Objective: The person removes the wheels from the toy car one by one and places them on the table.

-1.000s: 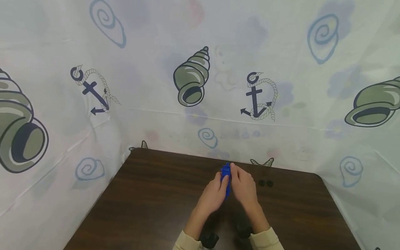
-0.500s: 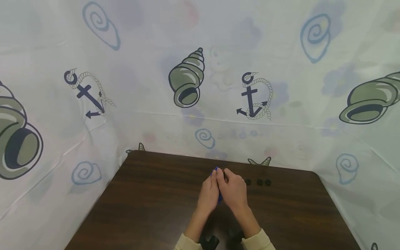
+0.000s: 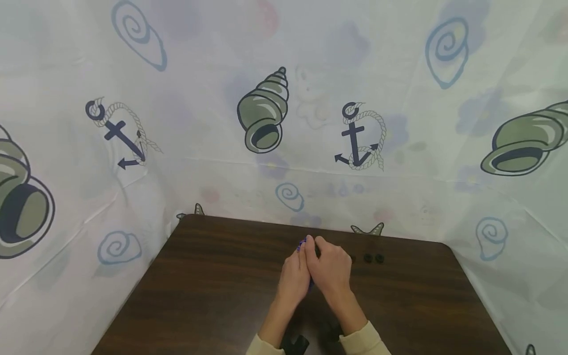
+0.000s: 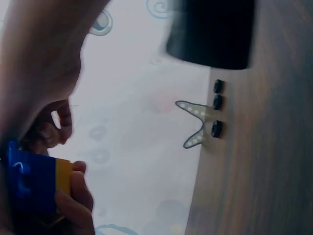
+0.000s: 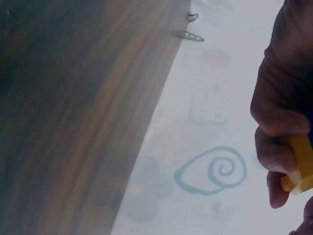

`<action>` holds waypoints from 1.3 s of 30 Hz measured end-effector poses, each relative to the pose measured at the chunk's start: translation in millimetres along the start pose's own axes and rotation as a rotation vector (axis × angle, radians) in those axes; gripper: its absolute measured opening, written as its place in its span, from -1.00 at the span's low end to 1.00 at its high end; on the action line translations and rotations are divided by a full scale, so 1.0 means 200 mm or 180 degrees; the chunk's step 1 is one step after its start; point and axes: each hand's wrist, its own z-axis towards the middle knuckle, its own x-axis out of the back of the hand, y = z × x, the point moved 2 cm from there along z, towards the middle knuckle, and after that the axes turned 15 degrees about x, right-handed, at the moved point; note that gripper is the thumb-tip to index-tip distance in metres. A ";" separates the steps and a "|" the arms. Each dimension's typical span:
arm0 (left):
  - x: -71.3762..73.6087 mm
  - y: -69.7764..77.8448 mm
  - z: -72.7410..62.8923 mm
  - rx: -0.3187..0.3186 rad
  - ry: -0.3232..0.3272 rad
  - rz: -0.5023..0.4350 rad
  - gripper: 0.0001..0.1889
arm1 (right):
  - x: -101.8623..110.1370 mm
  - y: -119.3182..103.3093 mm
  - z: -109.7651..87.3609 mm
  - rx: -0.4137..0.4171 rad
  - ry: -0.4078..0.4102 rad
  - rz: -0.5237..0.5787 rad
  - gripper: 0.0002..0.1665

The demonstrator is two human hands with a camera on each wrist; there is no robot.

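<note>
A blue-and-yellow plastic toy (image 4: pixel 34 183) is up in front of me between my two hands. My left hand (image 3: pixel 293 278) grips it, fingers curled around the yellow part (image 5: pixel 302 161) in the right wrist view. My right hand (image 3: pixel 330 268) presses close against the left, its fingers (image 4: pixel 49 134) curled at the toy's blue side. A small dark bit shows between the right thumb and forefinger; I cannot tell what it is. The head view shows little of the toy, as the hands cover it.
Small black wheel-like discs (image 3: pixel 368 258) lie in a row on the dark wooden table (image 3: pixel 213 281), right of my hands near the far edge. A pale cloth (image 3: pixel 199 123) printed with shells and anchors hangs around the table. Black wrist devices (image 4: pixel 210 34) sit below my wrists.
Both hands have drawn together and shifted slightly left, covering most of the toy that showed between them earlier. The right fingers have curled in more. A further disc has come into view.
</note>
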 end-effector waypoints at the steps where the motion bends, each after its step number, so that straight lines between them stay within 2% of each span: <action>1: 0.00 0.00 0.00 0.0030 -0.0018 0.0014 -0.34 | 0.00 0.00 -0.01 0.0001 0.0011 0.0049 -0.42; 9: 0.02 0.03 0.00 0.0072 -0.0057 -0.0056 -0.33 | 0.00 0.00 -0.01 0.0112 0.0090 0.0193 -0.46; 17: 0.02 -0.01 0.00 0.0013 -0.0252 -0.0150 -0.33 | 0.00 0.00 -0.02 0.0245 0.0045 0.0211 -0.42; 23: 0.04 -0.02 0.01 0.0002 -0.0311 -0.0142 -0.33 | -0.01 0.00 -0.02 0.0332 0.0062 0.0215 -0.40; 27: 0.03 -0.03 0.03 -0.0043 -0.0297 -0.0079 -0.33 | -0.01 0.02 -0.02 0.0370 -0.0011 0.0154 -0.39; 33: 0.02 -0.04 0.04 -0.0105 -0.0356 0.0039 -0.34 | 0.00 0.05 -0.03 0.0336 -0.0301 0.0020 -0.38; 37: 0.01 -0.06 0.04 -0.0077 -0.0510 0.0055 -0.33 | 0.00 0.06 -0.05 0.0266 -0.0393 0.0020 -0.37; 39: 0.00 -0.08 0.04 0.0028 -0.0714 -0.0092 -0.29 | -0.01 0.07 -0.06 0.0209 -0.0356 0.0115 -0.36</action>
